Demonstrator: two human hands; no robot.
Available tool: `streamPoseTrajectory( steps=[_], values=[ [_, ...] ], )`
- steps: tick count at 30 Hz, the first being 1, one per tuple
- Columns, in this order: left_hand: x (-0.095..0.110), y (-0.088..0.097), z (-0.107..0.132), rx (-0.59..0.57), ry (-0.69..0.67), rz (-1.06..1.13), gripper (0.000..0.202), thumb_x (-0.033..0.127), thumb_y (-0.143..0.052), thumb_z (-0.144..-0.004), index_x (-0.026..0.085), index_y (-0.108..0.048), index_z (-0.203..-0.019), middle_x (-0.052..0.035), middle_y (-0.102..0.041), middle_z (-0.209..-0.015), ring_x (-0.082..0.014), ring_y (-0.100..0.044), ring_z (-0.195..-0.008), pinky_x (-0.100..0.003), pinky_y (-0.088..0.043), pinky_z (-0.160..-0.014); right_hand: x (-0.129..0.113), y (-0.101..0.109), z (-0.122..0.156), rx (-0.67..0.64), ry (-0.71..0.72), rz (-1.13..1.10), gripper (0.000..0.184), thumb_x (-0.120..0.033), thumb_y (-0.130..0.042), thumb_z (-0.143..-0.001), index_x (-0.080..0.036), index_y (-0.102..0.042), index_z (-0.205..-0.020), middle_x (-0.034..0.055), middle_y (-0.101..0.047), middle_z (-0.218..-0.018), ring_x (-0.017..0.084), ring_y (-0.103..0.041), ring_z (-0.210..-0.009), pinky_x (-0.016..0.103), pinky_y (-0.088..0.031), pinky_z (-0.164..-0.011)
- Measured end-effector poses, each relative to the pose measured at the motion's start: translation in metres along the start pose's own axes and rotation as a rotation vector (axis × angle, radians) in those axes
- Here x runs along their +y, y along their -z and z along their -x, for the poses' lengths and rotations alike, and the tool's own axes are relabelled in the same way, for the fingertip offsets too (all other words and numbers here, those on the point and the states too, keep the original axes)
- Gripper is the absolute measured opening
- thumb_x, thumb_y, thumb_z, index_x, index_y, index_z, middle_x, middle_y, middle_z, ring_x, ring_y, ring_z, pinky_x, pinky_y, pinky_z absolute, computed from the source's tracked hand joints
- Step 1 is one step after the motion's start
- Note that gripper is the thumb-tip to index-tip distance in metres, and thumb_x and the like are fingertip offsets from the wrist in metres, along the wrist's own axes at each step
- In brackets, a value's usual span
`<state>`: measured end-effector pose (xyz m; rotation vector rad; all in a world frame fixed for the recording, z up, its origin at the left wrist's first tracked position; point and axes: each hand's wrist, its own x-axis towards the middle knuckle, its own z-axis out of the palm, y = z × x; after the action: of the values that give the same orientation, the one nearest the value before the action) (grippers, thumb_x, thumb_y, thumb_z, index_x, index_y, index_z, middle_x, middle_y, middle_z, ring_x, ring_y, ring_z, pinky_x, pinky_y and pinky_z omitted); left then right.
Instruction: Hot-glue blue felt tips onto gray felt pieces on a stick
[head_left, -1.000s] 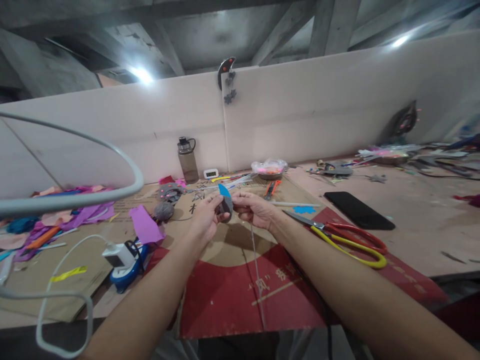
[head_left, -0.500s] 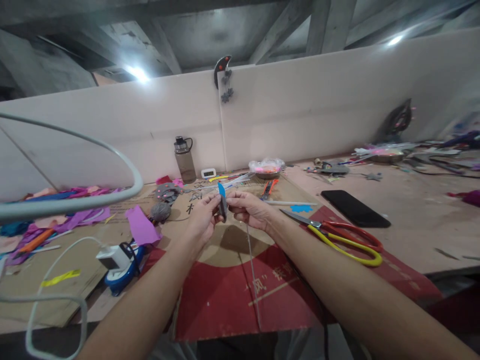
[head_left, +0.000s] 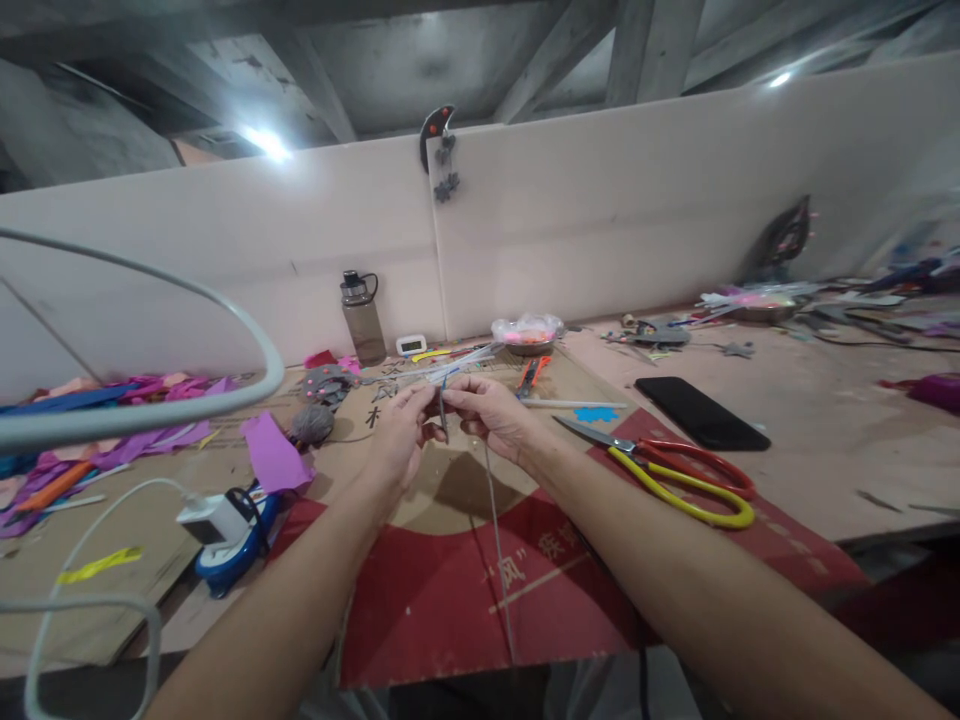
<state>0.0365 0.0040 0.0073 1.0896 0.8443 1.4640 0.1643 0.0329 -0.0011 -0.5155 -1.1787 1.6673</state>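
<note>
Close together above the cardboard, both my hands pinch a small grey felt piece (head_left: 443, 415) that is seen nearly edge-on, with a bit of blue at its top. My left hand (head_left: 411, 425) grips it from the left, fingers bent. From the right, the thumb and fingers of my right hand (head_left: 487, 410) close on it. A thin grey yarn (head_left: 494, 520) hangs from below my right hand down over the red cardboard (head_left: 420, 610). The exact fingertip contact is too small to make out.
Red-and-yellow scissors (head_left: 675, 475) and a black phone (head_left: 701, 412) lie to the right. A blue felt cutout (head_left: 596, 414) is near the blades. Left are a grey yarn ball (head_left: 313, 424), purple felt (head_left: 276, 455) and a blue-white power strip (head_left: 234, 550). A bottle (head_left: 364, 325) stands behind.
The felt piece has turned edge-on, and its blue part, which stood upright above my fingers, now shows only as a thin sliver. The view has shifted slightly; both hands stay together.
</note>
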Motion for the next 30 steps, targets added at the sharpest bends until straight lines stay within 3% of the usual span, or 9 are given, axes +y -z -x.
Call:
streamPoseTrajectory(
  steps=[7,14,22,30],
  values=[
    [0.0014,-0.0009,0.0055,-0.057,-0.128,-0.21,0.024,0.032,-0.063,-0.07,0.014,-0.063,-0.085,-0.0029,-0.061,-0.074,-0.0102,-0.054,-0.056,-0.02,-0.041,-0.04,-0.0007,-0.0005,0.0006,0.089,0.033,0.068,0.031,-0.035,-0.074,-0.058,-0.017,-0.051,-0.067,-0.0065,-0.049,-0.056,0.003,-0.034,-0.043,0.019,-0.018,-0.039],
    [-0.0043,0.0034,0.0013,-0.014,-0.134,-0.359,0.026,0.033,-0.062,-0.071,0.015,-0.066,-0.089,-0.0035,-0.063,-0.077,-0.0073,-0.051,-0.047,-0.017,-0.038,-0.034,0.0008,-0.0025,0.0009,0.162,0.071,0.146,0.032,-0.038,-0.072,-0.057,-0.017,-0.05,-0.067,-0.0078,-0.045,-0.054,0.005,-0.036,-0.045,0.019,-0.022,-0.041],
    [-0.0007,-0.0009,0.0023,0.007,-0.12,-0.122,0.023,0.029,-0.067,-0.068,0.014,-0.06,-0.084,-0.0031,-0.062,-0.08,-0.0128,-0.061,-0.069,-0.028,-0.055,-0.061,0.0019,-0.0041,0.001,0.205,0.113,0.229,0.029,-0.037,-0.069,-0.06,-0.018,-0.05,-0.068,-0.0061,-0.047,-0.057,0.005,-0.038,-0.045,0.019,-0.024,-0.041],
    [0.0025,0.0,-0.0019,0.079,-0.058,-0.016,0.022,0.026,-0.072,-0.062,0.012,-0.058,-0.072,-0.0007,-0.059,-0.071,-0.01,-0.057,-0.064,-0.033,-0.056,-0.066,0.0027,-0.0078,0.0008,0.207,0.187,0.348,0.023,-0.034,-0.066,-0.064,-0.017,-0.051,-0.069,-0.0069,-0.046,-0.055,0.004,-0.035,-0.044,0.019,-0.026,-0.043]
  ],
)
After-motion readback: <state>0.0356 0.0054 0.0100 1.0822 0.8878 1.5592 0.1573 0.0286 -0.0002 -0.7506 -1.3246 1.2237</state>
